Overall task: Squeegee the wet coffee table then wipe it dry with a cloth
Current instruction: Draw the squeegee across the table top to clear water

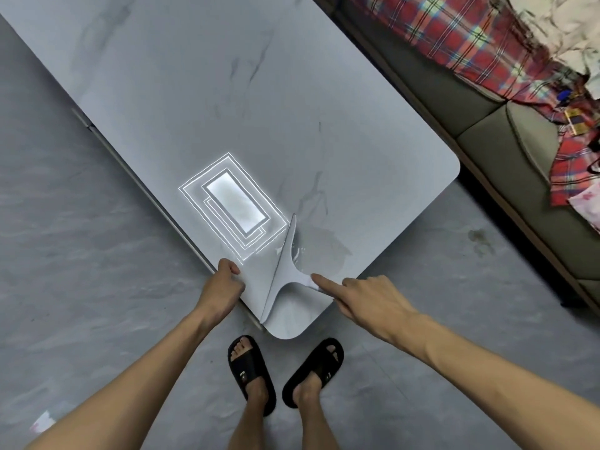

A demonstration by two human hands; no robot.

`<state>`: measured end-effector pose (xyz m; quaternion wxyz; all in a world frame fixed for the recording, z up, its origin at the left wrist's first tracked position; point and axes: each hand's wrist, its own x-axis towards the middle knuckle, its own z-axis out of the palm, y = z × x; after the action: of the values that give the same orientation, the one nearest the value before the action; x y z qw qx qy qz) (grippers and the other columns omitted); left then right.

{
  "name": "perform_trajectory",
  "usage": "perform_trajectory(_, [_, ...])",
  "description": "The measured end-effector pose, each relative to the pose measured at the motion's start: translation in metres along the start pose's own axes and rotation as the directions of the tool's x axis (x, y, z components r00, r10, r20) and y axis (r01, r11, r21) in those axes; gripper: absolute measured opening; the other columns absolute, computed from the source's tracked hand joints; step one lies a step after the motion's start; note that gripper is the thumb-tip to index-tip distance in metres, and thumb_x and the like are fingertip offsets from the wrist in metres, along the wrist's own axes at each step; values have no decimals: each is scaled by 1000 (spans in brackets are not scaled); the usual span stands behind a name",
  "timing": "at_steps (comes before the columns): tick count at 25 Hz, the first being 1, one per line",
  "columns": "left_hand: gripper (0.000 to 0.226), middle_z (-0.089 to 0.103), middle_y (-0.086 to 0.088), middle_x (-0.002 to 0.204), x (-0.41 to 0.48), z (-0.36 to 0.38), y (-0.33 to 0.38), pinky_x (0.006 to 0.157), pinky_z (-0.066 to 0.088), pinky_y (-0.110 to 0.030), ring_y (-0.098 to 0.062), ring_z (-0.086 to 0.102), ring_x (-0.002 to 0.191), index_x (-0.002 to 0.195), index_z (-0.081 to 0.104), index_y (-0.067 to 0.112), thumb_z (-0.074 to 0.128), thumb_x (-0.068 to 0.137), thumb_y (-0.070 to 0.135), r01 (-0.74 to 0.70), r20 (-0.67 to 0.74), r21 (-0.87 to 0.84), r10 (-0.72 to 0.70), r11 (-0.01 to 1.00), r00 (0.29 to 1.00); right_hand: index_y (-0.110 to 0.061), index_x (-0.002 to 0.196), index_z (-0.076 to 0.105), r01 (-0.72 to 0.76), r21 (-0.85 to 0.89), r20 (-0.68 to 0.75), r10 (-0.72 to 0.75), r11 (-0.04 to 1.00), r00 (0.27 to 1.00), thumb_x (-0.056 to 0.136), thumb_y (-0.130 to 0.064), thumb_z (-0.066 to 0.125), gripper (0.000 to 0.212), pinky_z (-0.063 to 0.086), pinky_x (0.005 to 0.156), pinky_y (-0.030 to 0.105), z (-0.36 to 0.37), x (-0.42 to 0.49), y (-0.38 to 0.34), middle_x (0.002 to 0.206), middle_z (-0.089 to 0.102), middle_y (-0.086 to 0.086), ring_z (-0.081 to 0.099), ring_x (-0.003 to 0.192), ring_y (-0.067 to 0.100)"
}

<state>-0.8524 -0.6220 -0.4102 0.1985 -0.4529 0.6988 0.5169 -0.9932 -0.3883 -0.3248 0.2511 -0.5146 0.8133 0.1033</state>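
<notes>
The grey marble-patterned coffee table (227, 92) runs from the far left down to a rounded near corner by my feet. On that near corner lies a pale grey squeegee (281, 271), its long blade on the surface. My right hand (367, 300) holds its handle, index finger stretched along it. To the right of the blade lies a wet patch of water (321, 251). My left hand (224, 284) grips the table's left edge with curled fingers, just left of the blade.
A ceiling light is reflected on the tabletop (233, 206) beyond the blade. A grey-green sofa (487, 125) with red plaid fabric (454, 37) lines the right side. My feet in black slippers (250, 368) stand on the grey floor (81, 254) at the table corner.
</notes>
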Motion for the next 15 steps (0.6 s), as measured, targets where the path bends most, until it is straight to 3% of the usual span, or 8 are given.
perform_trajectory(4, [16,58,-1,99,-7,2,7,55,39,-27,-17,53,75,94,48,18,45,85,5,-89,-164,-76,75,993,984,-42,149,15,-31,-16,-51,30,999,998,101,-33,33,52,20,48,31,1,-2,4,70,42,-5,38,54,25])
perform_trajectory(7, [16,59,1,86,-18,2,9,50,38,-25,-16,52,67,84,50,21,48,82,6,-99,-221,-65,82,993,972,-40,149,15,-28,-5,-53,27,1000,998,102,-35,31,50,27,52,33,0,-5,2,74,48,-3,46,59,29])
perform_trajectory(9, [15,59,0,79,-29,2,15,51,37,-24,-15,52,65,79,52,21,51,82,6,-96,-233,-90,73,991,970,-36,148,20,-49,99,-79,57,994,995,102,-38,30,47,37,55,34,-9,-8,1,80,55,-3,54,67,30])
perform_trajectory(13, [17,64,-1,73,-66,3,49,61,45,-28,-20,62,65,79,58,19,53,81,4,-102,-129,-235,73,967,989,-28,117,44,-110,391,-105,163,914,981,102,-46,22,33,42,61,37,-39,-3,-13,69,50,-3,49,67,31])
perform_trajectory(15, [16,69,-4,72,-96,4,70,58,47,-28,-19,65,61,83,61,17,51,83,5,-155,-186,-315,100,936,977,-28,98,45,-154,469,-66,208,870,976,102,-49,16,36,44,67,39,-54,-6,-24,70,53,-1,51,72,34])
